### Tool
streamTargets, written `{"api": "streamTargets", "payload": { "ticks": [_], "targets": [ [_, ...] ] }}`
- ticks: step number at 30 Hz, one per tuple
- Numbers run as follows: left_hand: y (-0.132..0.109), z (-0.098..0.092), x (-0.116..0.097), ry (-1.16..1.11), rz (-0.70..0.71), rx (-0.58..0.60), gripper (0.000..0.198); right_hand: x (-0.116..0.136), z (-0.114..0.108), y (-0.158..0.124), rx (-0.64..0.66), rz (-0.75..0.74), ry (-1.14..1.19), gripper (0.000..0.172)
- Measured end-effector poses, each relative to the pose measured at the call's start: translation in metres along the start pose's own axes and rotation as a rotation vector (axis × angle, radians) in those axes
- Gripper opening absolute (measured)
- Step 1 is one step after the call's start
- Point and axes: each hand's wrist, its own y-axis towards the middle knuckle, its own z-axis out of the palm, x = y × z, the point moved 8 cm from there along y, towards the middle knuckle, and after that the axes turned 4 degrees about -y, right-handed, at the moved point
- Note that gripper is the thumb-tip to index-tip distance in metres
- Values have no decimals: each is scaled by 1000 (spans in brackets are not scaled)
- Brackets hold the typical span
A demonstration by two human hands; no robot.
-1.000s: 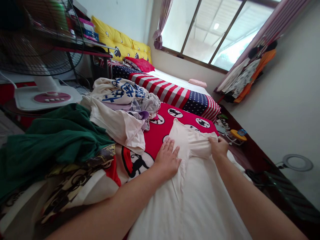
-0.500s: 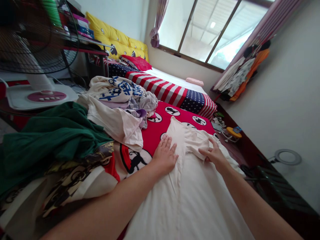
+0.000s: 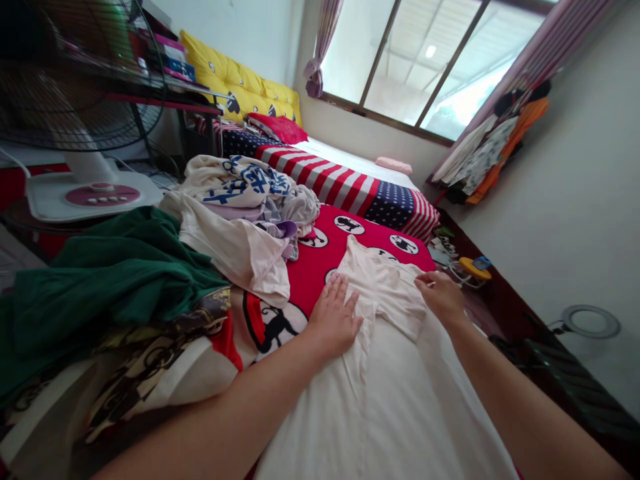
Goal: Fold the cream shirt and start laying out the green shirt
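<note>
A cream short-sleeved shirt (image 3: 380, 380) lies spread lengthwise over red bedding (image 3: 310, 267), its lower part running out of the bottom of the view. One sleeve lies across its upper part, with creases around it. My left hand (image 3: 334, 319) rests flat on the shirt's left edge, fingers stretched out. At the upper right edge, my right hand (image 3: 443, 297) is closed, thumb and fingers pinching the cloth near the shoulder. The right side of the fabric is lifted a little below that hand.
To the left lie a green garment (image 3: 115, 267), a printed cloth (image 3: 165, 373) and a heap of light clothes (image 3: 245, 187). A fan (image 3: 95, 190) stands beyond them. Farther off are a bed with a flag-patterned cover (image 3: 325, 173), a yellow stool (image 3: 475, 268) and a ring light (image 3: 590, 321).
My right hand has moved slightly up and right, from the loose sleeve to the shirt's outer edge, and its fingers have closed. The sleeve now lies flatter. My left hand stays in place.
</note>
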Motion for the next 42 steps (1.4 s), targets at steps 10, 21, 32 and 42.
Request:
{"api": "streamTargets", "payload": {
  "ticks": [10, 21, 32, 42],
  "targets": [
    [0, -1, -2, -21, 12, 6, 59, 28, 45, 35, 66, -14, 9, 27],
    [1, 1, -2, -12, 0, 27, 60, 75, 35, 63, -8, -4, 68, 21],
    [0, 0, -2, -37, -16, 27, 61, 157, 95, 100, 137, -76, 370, 30],
    [1, 1, -1, -13, -12, 23, 61, 155, 86, 85, 138, -8, 637, 44]
  ]
}}
